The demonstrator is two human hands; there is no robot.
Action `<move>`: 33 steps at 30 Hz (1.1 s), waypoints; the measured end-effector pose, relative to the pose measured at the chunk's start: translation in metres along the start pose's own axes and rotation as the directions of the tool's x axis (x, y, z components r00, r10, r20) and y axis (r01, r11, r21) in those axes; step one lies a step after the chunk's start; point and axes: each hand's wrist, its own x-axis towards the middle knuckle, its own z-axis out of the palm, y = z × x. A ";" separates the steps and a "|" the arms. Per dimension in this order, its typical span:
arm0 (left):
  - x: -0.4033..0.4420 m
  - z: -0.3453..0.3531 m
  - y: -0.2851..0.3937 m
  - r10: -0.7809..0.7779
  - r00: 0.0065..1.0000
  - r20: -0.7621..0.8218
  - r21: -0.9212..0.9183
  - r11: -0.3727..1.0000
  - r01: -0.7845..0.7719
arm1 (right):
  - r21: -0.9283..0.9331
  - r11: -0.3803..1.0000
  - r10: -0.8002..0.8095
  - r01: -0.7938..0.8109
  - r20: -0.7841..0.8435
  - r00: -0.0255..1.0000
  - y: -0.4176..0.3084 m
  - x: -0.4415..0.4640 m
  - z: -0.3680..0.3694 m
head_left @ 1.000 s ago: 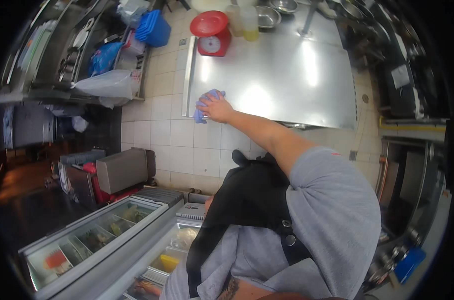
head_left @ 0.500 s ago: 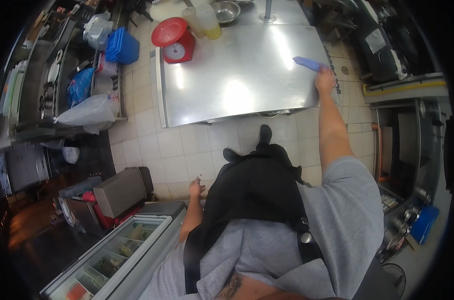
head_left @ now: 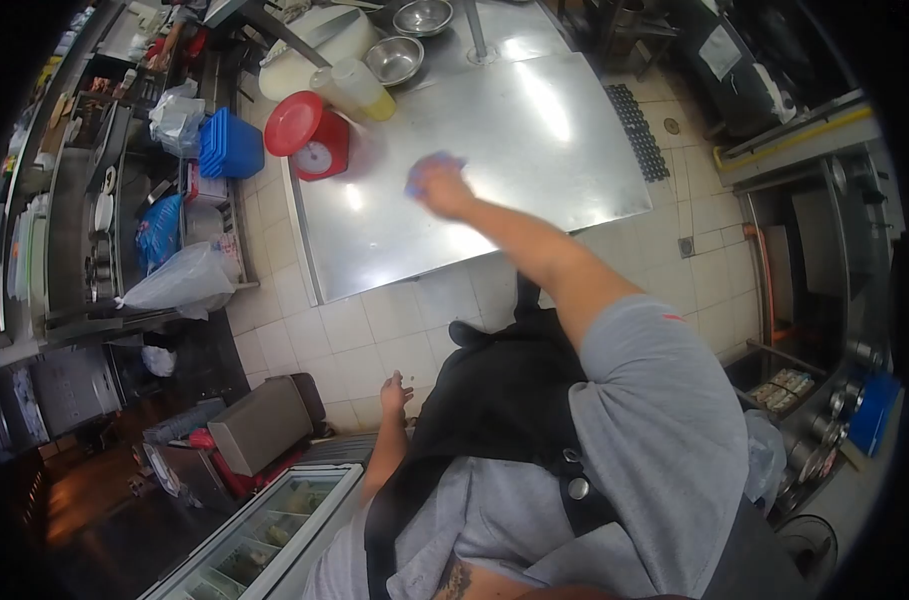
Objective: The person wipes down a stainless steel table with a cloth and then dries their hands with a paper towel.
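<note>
My right hand presses a blue cloth onto the steel table; the hand is slightly smeared by motion. Most of the cloth is hidden under the palm and fingers. To the left of this hand stands a red kitchen scale with a round dial and a red pan on top. My left hand hangs low beside my black apron, away from the table. Its fingers are apart and nothing is in them.
Behind the scale stand squeeze bottles, one with yellow liquid, and steel bowls. A metal post rises from the table's back. Blue bins and shelves line the left. A glass-topped chiller is at lower left.
My right hand has swept the blue cloth from the table's right edge leftward to near the scale. The view has shifted a little. My left hand stays hanging by my side.
</note>
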 end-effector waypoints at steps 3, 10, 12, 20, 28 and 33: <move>-0.003 0.005 0.001 0.006 1.000 -0.004 -0.013 1.000 -0.006 | 0.082 0.937 -0.334 0.340 -0.081 0.939 -0.018 -0.030 0.050; -0.025 0.012 -0.013 0.093 0.996 -0.007 0.115 0.989 -0.092 | 0.105 0.975 0.209 -0.197 -0.117 0.971 0.179 -0.029 -0.065; -0.018 0.008 -0.029 0.176 0.984 0.028 0.242 0.954 -0.177 | 0.019 0.858 0.497 -0.513 -0.279 0.822 0.236 -0.041 -0.104; 0.033 -0.013 -0.079 0.160 0.981 0.111 0.414 0.890 -0.192 | -0.121 0.849 0.489 -0.514 -0.189 0.852 0.191 -0.045 -0.066; -0.004 0.004 0.007 0.163 0.986 0.038 0.232 0.958 -0.167 | -0.046 0.905 0.422 -0.424 -0.050 0.905 0.207 -0.048 -0.083; -0.011 0.004 0.019 0.127 0.991 -0.048 -0.046 0.991 -0.130 | -0.199 0.794 0.528 -0.575 -0.244 0.813 0.233 -0.054 -0.101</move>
